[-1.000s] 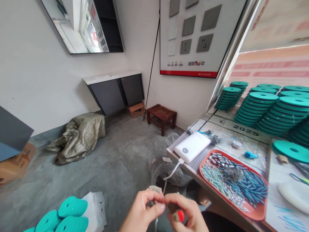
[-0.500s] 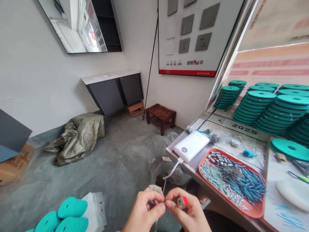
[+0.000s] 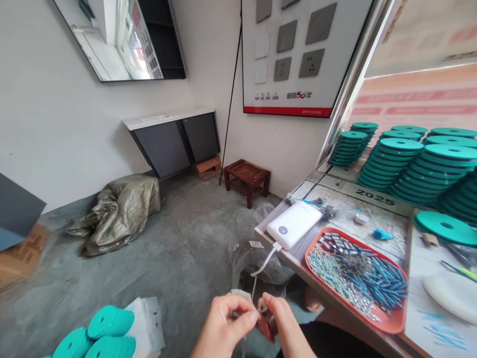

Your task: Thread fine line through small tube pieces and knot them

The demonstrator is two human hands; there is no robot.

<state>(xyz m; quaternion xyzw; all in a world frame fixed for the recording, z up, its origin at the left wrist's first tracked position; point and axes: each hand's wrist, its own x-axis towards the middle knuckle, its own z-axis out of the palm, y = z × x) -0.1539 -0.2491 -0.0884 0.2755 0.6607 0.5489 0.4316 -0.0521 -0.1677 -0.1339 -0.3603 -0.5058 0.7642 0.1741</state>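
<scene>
Low at the centre of the head view, my left hand (image 3: pixel 228 324) is closed, thumb and forefinger pinched on something too fine to make out. A pale wrap (image 3: pixel 240 294) shows at one of its fingers. Close beside it, my right hand (image 3: pixel 285 325) curls around a small red-and-grey object (image 3: pixel 265 329), partly hidden by the fingers; its kind is unclear. A white cable (image 3: pixel 265 263) hangs from the white power bank (image 3: pixel 294 223) and drops behind the hands.
On the table at right, an orange tray (image 3: pixel 395 323) holds small metal pieces and blue and green tubes. Stacks of green spools (image 3: pixel 398 166) stand behind it. More green spools (image 3: pixel 111 320) lie lower left. A wooden stool (image 3: pixel 248 174) is by the wall.
The red-and-grey object has turned downward and shifted left in my right hand, nearer the left fingertips. The right thumb has lifted from the left fingertips. The left hand keeps its pinch.
</scene>
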